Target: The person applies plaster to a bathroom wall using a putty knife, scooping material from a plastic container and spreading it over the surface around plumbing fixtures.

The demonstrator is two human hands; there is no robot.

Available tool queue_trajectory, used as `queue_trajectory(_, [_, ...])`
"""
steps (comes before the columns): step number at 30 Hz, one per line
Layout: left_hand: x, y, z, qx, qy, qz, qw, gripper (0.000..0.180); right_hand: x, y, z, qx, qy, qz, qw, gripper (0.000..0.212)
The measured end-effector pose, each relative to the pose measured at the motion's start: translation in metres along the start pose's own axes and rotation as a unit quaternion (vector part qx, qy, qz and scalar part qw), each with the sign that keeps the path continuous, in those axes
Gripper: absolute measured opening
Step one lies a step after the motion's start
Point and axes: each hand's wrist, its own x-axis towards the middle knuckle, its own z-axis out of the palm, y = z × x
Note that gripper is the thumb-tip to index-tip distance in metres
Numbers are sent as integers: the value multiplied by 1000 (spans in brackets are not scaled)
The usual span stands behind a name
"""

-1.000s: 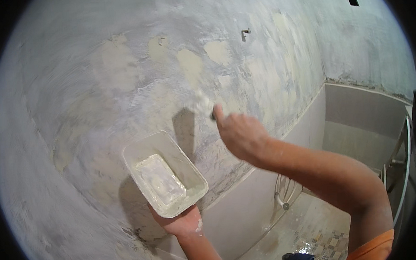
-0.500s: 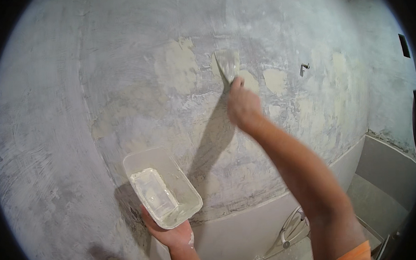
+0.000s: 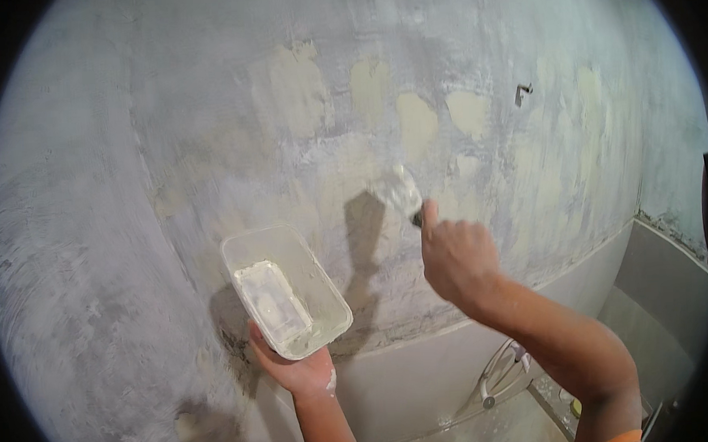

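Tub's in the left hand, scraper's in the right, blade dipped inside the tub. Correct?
Not the blade: the head view shows the scraper with its blade outside the tub, over by the wall. Tub in the left hand and scraper in the right hand are correct.

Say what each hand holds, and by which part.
Left hand: the plastic tub, by its underside near the lower end; fingers mostly hidden. Right hand: the putty knife, by its dark handle.
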Motion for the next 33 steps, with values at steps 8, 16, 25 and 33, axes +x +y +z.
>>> queue_trajectory(8, [-13,4,51,26,15,-7,1000,59,113,21,-128,-54,251,33,966,30])
queue_trajectory(16, [-33,24,-3,79,59,24,995,63,28,-29,88,20,96,31,995,55])
queue_trajectory(25, [-41,23,2,92,2,-16,996,61,-82,-29,95,90,24,32,995,40])
queue_trajectory(33, [-70,42,39,102,18,-7,995,69,-15,10,-64,44,229,1,972,32])
